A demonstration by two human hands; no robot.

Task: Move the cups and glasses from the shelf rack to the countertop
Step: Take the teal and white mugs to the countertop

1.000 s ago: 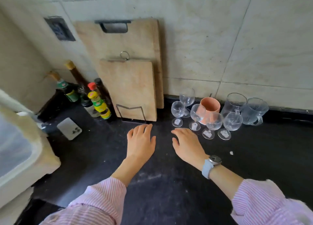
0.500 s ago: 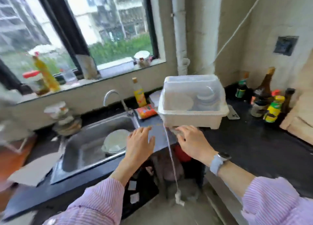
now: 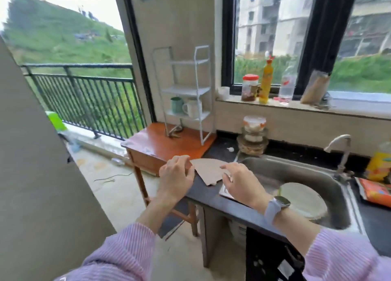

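**A:** Two mugs left on the white wire shelf rack (image 3: 186,94), both on its lowest tier: a green mug (image 3: 176,104) and a white mug with a side handle (image 3: 193,109), just beside each other. The rack stands on the orange wooden side table (image 3: 160,145), next to the dark surface (image 3: 209,193) by the sink.

**B:** Our hands aren't on them yet. Left hand (image 3: 176,178) and right hand (image 3: 241,184) both hang low in front of us, holding nothing, fingers loosely curled.

**A:** We'd guess they're ceramic or enamel, so stiff, a bit heavy, chippable. We'd hook the handle or wrap the body, one per hand.

**B:** Can't tell if anything's inside either mug from here. The steel sink (image 3: 300,175) has a pale round plate (image 3: 302,200) in it, and stacked glass bowls (image 3: 252,137) sit behind with something whitish inside.
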